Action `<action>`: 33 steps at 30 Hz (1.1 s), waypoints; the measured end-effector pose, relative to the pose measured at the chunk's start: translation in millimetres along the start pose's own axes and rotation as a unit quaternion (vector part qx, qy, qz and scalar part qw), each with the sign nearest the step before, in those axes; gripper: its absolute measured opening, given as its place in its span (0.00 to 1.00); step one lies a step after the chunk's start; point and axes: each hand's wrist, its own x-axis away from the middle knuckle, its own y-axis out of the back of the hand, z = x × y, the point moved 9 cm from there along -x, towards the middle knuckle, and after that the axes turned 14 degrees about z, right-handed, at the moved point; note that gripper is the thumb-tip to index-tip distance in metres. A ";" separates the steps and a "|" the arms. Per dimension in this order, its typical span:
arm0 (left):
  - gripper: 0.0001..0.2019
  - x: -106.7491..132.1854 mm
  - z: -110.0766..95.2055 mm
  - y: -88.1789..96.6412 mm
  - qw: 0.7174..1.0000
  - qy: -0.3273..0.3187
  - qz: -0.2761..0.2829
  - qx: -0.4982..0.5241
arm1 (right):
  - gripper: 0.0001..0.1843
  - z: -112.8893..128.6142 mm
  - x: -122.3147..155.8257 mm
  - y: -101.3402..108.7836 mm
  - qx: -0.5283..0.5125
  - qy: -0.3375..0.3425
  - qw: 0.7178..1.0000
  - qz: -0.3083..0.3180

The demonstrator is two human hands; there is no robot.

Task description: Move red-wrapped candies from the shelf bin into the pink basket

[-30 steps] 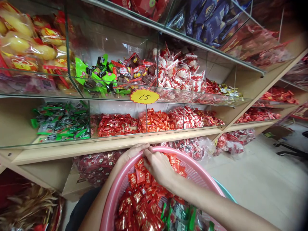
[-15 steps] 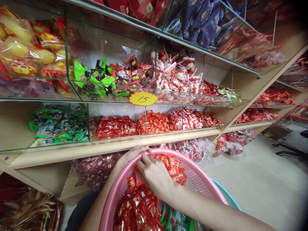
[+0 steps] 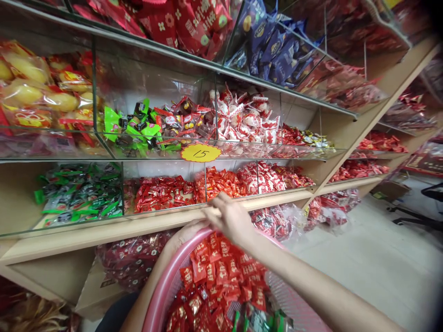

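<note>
A pink plastic basket point(image 3: 159, 288) stands in front of me below the shelf. Inside lie red-wrapped candies point(image 3: 221, 272), darker red shiny ones point(image 3: 187, 306) and a few green-and-black packets point(image 3: 258, 318). On the far left of the rim rests my left hand point(image 3: 188, 233), its fingers closed over the edge. My right hand point(image 3: 230, 219) is raised above the far rim, close to the shelf's front board. Its fingers are bent and blurred, and whether anything is in them does not show. Just beyond it, a shelf compartment holds similar orange-red candies point(image 3: 223, 182).
Glass-fronted compartments hold green packets point(image 3: 83, 191), red candies point(image 3: 164, 191) and white-and-red ones point(image 3: 242, 117). A yellow tag point(image 3: 200, 152) reads 15. Bagged candy point(image 3: 273, 221) and a cardboard box point(image 3: 97, 290) sit under the shelf. Pale floor point(image 3: 346, 267) stretches to the right.
My right hand has risen out of the basket toward the shelf edge, uncovering more red candies. My left hand stays on the rim. The view has tilted slightly upward.
</note>
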 end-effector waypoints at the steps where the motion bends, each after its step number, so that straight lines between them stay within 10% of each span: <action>1: 0.12 -1.5 3.4 3.0 1.000 0.010 0.001 -0.007 | 0.15 -20.0 -12.6 8.3 -0.003 -0.023 1.000 -0.019; 6: 0.18 -3.6 14.7 12.8 0.998 0.045 0.012 -0.049 | 0.13 -136.0 -71.2 8.5 0.041 -0.197 0.979 0.008; 10: 0.16 -2.1 14.0 12.7 0.997 0.047 0.012 -0.051 | 0.17 -177.0 -99.1 -2.5 0.057 -0.228 0.972 0.015; 19: 0.18 -13.2 31.5 23.2 0.998 0.047 0.041 -0.029 | 0.23 -168.8 -148.7 -17.9 0.089 -0.182 0.978 0.048; 33: 0.15 -8.2 20.0 14.2 0.997 0.047 0.030 -0.049 | 0.17 -164.8 -144.4 -19.3 0.070 -0.182 0.981 0.026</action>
